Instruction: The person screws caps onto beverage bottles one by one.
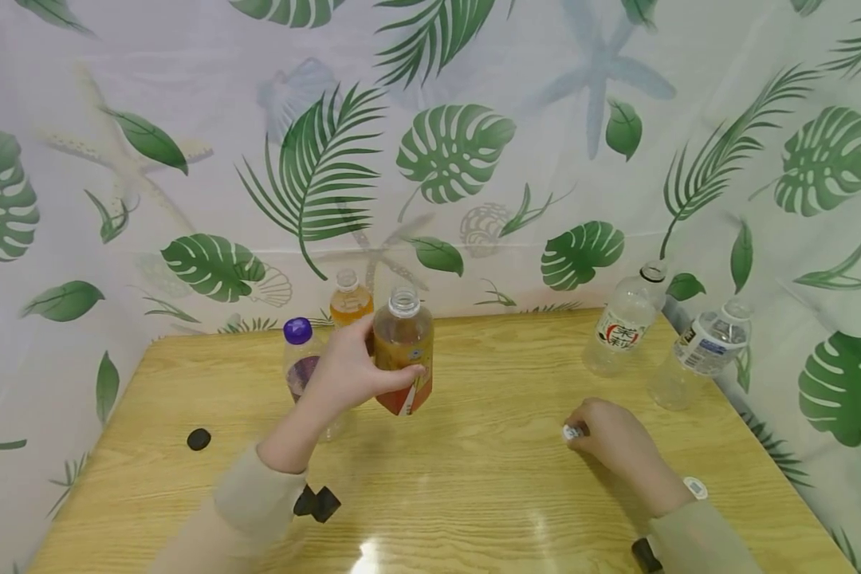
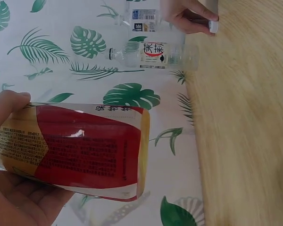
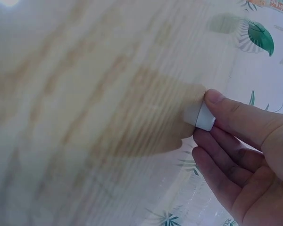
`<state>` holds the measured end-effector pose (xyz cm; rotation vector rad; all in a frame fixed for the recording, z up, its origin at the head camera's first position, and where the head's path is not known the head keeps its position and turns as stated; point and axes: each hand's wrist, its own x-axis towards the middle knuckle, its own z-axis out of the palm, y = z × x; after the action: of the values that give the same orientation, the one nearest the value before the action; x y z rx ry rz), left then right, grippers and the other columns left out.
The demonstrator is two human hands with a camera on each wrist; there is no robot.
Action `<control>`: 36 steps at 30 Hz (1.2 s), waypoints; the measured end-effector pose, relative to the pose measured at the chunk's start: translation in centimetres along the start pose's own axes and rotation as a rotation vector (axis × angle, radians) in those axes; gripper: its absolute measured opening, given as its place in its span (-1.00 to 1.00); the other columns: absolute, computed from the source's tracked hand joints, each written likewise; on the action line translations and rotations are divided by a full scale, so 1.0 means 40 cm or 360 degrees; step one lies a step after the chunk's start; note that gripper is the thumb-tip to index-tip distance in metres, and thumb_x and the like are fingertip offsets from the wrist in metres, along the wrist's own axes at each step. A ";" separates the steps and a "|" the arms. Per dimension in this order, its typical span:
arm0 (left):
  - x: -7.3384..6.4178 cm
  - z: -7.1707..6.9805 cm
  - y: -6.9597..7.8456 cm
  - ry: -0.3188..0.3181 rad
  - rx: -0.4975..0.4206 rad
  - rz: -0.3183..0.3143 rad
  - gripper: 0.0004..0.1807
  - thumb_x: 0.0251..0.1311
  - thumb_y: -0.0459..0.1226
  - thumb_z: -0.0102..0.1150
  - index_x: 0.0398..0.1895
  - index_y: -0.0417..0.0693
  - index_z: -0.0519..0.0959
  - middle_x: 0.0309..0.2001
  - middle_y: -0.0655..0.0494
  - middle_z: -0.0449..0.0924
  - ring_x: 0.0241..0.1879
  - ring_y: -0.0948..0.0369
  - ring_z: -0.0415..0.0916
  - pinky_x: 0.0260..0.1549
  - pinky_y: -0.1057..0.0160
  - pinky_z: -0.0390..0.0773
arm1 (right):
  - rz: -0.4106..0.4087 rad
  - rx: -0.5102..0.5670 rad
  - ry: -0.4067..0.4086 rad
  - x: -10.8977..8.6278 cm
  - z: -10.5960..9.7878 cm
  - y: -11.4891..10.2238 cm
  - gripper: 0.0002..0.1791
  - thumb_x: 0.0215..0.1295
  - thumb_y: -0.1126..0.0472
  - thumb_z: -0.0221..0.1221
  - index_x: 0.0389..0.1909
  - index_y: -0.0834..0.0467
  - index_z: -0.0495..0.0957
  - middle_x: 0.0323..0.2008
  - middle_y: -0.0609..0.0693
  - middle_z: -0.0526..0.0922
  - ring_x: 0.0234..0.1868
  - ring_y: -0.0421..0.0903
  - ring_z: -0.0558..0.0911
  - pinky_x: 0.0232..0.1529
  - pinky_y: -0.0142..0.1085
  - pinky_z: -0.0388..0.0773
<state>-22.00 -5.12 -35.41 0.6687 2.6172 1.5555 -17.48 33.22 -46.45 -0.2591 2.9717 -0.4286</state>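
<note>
My left hand (image 1: 347,363) grips an uncapped bottle (image 1: 404,343) of amber drink round its middle, holding it up over the table. The thumb crosses the front of the bottle. In the left wrist view the bottle's red and yellow label (image 2: 89,146) faces the camera, and its neck is out of frame. Farther right, my right hand (image 1: 606,434) pinches a small white bottle cap (image 1: 571,432) between thumb and fingers. The right wrist view shows this cap (image 3: 205,117) right at the tabletop, with the other fingers loosely bent beneath.
Behind my left hand stand a purple-capped bottle (image 1: 298,332) and an uncapped bottle of orange drink (image 1: 351,304). Two clear labelled bottles (image 1: 620,323) (image 1: 703,351) stand at the back right. A black cap (image 1: 198,439), black blocks (image 1: 323,504) and a white cap (image 1: 696,488) lie on the wooden table (image 1: 473,478).
</note>
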 end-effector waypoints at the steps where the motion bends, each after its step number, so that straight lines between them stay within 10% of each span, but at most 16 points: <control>1: -0.003 0.006 -0.008 -0.0007 -0.0014 -0.0015 -0.34 0.11 -0.26 0.60 0.29 -0.11 0.56 0.14 -0.10 0.74 0.14 -0.08 0.74 0.12 -0.05 0.77 | -0.0002 -0.0005 -0.0001 0.000 -0.001 -0.001 -0.85 0.21 0.25 0.51 -0.25 0.21 0.80 -0.34 -0.03 0.69 -0.31 -0.07 0.69 -0.19 -0.01 0.72; 36: -0.077 0.164 -0.176 -0.0147 -0.0032 -0.0210 -0.24 0.00 -0.25 0.67 0.31 -0.16 0.55 0.11 -0.09 0.75 0.17 -0.07 0.71 0.19 -0.06 0.71 | 0.0034 -0.0017 0.0026 0.001 -0.001 -0.007 -0.84 0.18 0.25 0.52 -0.28 0.22 0.79 -0.33 0.00 0.73 -0.28 -0.02 0.71 -0.18 0.01 0.72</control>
<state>-20.12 -3.70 -45.24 0.5401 2.5197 1.4755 -17.49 32.96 -46.34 -0.2261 2.9903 -0.4149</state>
